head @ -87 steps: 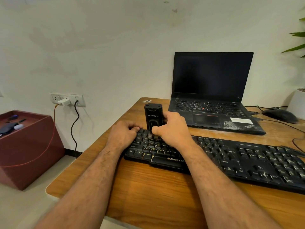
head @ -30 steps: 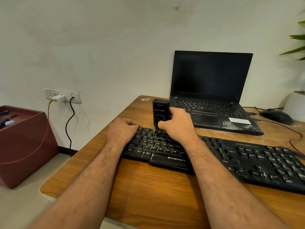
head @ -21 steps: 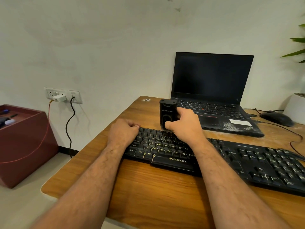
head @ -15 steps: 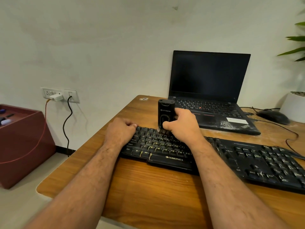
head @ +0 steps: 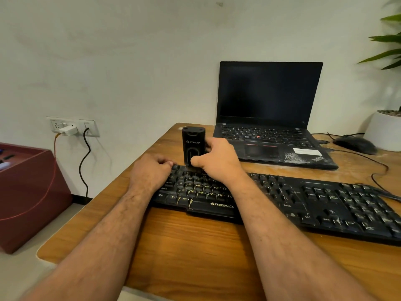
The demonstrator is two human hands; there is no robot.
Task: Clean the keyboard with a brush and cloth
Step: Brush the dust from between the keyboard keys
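The right hand (head: 218, 160) grips an upright black brush tool (head: 193, 145), thumb in front and fingers curled round its far side, its lower end standing on the top row at the left end of the keyboard (head: 282, 198); bristles are hidden behind the thumb, so I cannot tell how they meet the keys; the left hand (head: 152, 171) rests on the keyboard's far-left corner with its fingers curled under, seemingly steadying it, though whether it pinches the edge is not visible; the keyboard lies on the wooden table (head: 184, 242) with its long axis running from the hands away to the right, so nearly all its keys lie rightward of the brush; my guess is that the coming stroke travels that way, and the right hand, already holding the tool, is the nearer one for it; a laptop (head: 269, 118) sits open just behind; no cloth is in sight
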